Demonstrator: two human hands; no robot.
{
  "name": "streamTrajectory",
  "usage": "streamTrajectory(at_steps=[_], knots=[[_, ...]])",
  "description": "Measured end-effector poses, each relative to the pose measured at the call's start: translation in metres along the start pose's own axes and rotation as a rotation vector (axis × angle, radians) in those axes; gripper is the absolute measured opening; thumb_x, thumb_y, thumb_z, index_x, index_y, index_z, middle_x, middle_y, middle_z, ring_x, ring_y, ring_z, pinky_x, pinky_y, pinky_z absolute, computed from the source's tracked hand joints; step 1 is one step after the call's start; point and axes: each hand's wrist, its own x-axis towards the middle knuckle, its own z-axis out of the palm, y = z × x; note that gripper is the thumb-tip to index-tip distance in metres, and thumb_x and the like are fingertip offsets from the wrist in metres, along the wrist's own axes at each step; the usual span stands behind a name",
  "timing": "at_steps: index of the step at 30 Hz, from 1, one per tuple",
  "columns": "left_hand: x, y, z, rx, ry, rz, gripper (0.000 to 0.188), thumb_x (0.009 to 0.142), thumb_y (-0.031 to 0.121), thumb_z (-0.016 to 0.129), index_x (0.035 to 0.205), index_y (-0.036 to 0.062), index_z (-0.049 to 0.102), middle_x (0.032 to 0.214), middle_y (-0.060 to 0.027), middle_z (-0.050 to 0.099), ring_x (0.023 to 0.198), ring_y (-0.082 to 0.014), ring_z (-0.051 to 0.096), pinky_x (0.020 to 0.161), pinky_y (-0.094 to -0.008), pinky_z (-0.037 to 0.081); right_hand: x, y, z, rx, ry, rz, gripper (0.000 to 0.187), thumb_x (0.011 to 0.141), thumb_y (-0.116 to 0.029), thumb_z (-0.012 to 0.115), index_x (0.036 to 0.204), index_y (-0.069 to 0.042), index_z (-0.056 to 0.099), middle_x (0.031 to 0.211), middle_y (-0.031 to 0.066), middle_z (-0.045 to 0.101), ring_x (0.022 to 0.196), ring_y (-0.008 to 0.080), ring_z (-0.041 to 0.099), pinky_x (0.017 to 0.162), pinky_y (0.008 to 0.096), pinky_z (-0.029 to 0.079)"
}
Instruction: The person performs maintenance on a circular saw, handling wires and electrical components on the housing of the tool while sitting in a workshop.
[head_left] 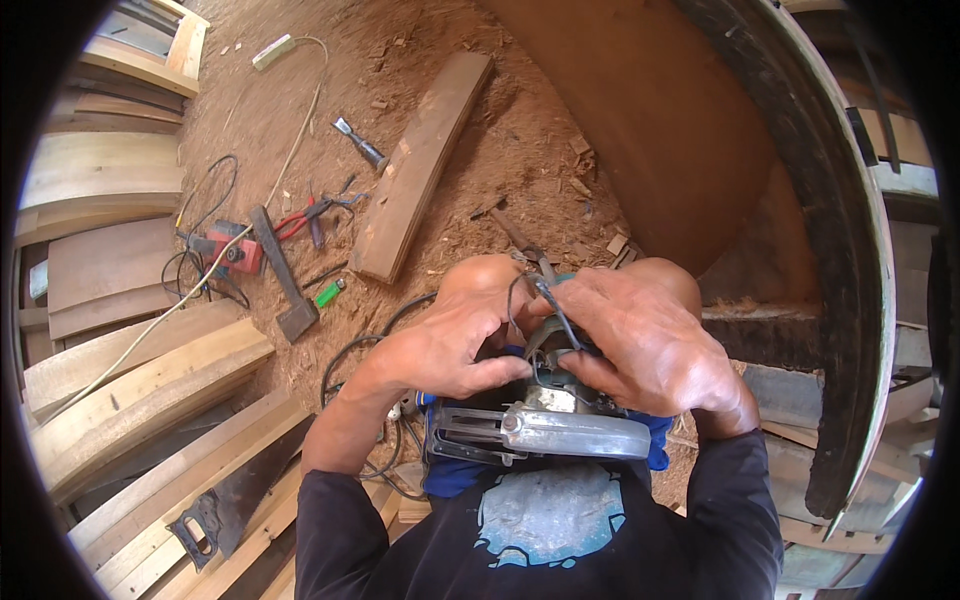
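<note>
A circular saw with a shiny metal guard lies in my lap, its open-looking motor end turned away from me. My left hand is curled at the left side of that motor end, thumb pointing across it; its fingertips are partly hidden. On the other side my right hand bends over the saw, thumb and fingers closed around a dark wire that runs into the housing. A thin wire loop stands up between the two hands.
Ahead lies a thick plank on sawdust. Left of it are a chisel, red-handled pliers, a hammer-like tool and a red power tool. Stacked boards and a handsaw fill the left; a large curved wooden piece rises at right.
</note>
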Motion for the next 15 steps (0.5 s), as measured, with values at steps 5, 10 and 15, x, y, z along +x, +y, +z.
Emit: streamTrajectory(at_steps=[5, 10, 15], knots=[[0.0008, 0.0085, 0.0006, -0.15, -0.044, -0.228, 0.04, 0.086, 0.025, 0.08, 0.116, 0.0007, 0.068, 0.107, -0.0186, 0.071, 0.098, -0.0358, 0.071, 0.088, -0.0446, 0.056, 0.0008, -0.0053, 0.0028, -0.07, -0.049, 0.1, 0.049, 0.089, -0.007, 0.07, 0.134, -0.001, 0.051, 0.098, 0.0193, 0.062, 0.097, 0.0413, 0.064, 0.082, 0.0515, 0.051], [0.0013, 0.005, 0.0016, -0.053, -0.033, -0.152, 0.045, 0.087, 0.022, 0.078, 0.123, 0.0003, 0.064, 0.106, -0.0164, 0.069, 0.099, -0.0316, 0.071, 0.088, -0.0427, 0.056, -0.0001, -0.005, 0.0014, -0.06, -0.042, 0.091, 0.053, 0.089, -0.007, 0.069, 0.137, -0.002, 0.048, 0.098, 0.0202, 0.062, 0.096, 0.042, 0.065, 0.081, 0.0526, 0.052], [0.0006, 0.0044, 0.003, -0.144, -0.036, -0.169, 0.042, 0.087, 0.018, 0.076, 0.123, 0.0011, 0.061, 0.102, -0.0129, 0.064, 0.092, -0.0283, 0.068, 0.082, -0.0419, 0.055, -0.0018, -0.0016, 0.0065, -0.129, -0.025, 0.035, 0.061, 0.085, -0.015, 0.079, 0.137, -0.003, 0.048, 0.101, 0.0211, 0.062, 0.098, 0.0428, 0.067, 0.077, 0.0528, 0.054]])
